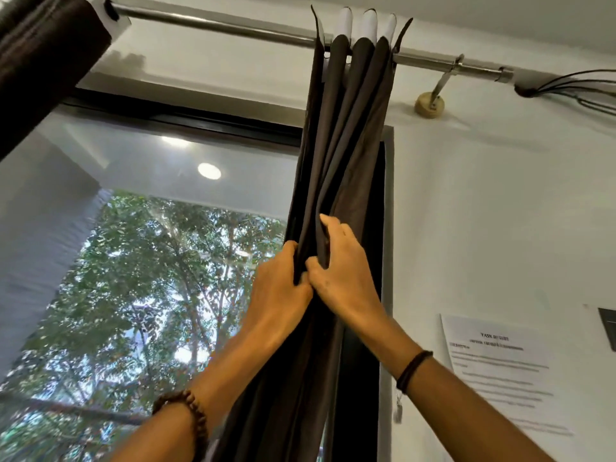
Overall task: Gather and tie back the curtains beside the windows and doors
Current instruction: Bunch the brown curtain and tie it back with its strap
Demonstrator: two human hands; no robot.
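Both hands, left hand [280, 281] and right hand [343, 271], grip the bunched curtain [346, 135] beside the window [150, 261], under the rod [216, 25].

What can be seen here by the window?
window: one, black-framed, left, trees outside
rod: one, silver, across the top
curtain: one, dark brown, bunched on the rod, right of the window
second curtain: one, dark brown, top left
bracket: one, silver, wall under the rod
paper: one, white, wall, lower right
cables: several, dark, top right
bead bracelet: one, brown, left wrist
band: one, dark, right wrist
left hand: one, grips the curtain
right hand: one, grips the curtain too
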